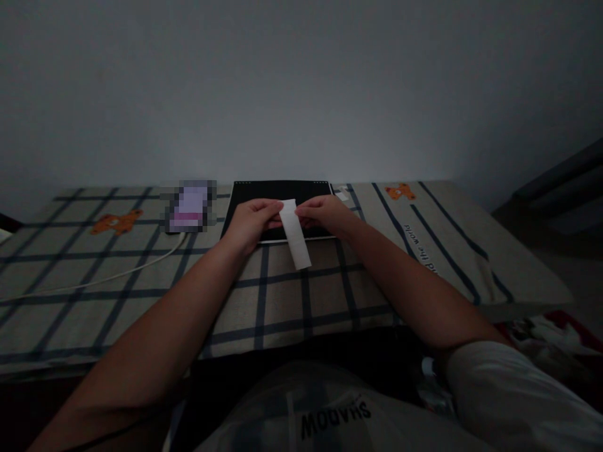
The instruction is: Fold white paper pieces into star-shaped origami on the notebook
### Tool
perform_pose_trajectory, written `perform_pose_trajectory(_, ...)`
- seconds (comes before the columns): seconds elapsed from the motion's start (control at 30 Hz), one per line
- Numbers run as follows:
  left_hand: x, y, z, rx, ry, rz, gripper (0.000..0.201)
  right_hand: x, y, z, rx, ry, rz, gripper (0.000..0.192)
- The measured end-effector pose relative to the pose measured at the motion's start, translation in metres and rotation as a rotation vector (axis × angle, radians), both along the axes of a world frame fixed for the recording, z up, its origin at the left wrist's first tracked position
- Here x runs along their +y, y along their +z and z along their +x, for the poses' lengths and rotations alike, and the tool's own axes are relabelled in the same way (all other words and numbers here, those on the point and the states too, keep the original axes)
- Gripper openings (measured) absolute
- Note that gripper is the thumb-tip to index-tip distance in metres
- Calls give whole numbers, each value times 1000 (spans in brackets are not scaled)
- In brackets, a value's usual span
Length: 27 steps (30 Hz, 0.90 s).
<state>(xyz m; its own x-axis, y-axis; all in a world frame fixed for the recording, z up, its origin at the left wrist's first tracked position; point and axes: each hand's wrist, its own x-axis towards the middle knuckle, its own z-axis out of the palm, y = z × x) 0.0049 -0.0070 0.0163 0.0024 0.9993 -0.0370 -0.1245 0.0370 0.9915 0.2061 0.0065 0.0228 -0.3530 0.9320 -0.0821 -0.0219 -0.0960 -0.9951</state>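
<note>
Item: narrow white paper strip [294, 233], pinched at its upper end between left hand [249, 223] and right hand [325, 213], hanging over the near edge of a flat black rectangular tablet [264, 191] on a checked cloth-covered tabletop [282, 301]. Handling judgement: a light fingertip grip with even tension was advisable, lest it crease.

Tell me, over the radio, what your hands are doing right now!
Left hand and right hand both pinch the white strip. Strip hangs over the black tablet. Phone and cable off left, nothing blocking.
</note>
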Motion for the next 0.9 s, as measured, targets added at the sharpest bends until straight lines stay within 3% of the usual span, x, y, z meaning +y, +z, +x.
perform_pose_trajectory(0.23, 0, 0, 0, -29, 39, 59, 21, 2, -3, -2, -20, -46, 95, 11)
perform_pose_trajectory(0.47, -1, 1, -2, 0, -111, -90, 17, 6, -6, 0, 12, -122, 149, 6)
perform_pose_trajectory(0.67, -1, -1, 1, 16, -34, -45, 17, 7, -6, -1, 31, -95, 135, 5)
perform_pose_trajectory(0.9, -2, 0, 2, 142, 76, 110, 15, 6, -4, 1, 56, -20, -9, 8)
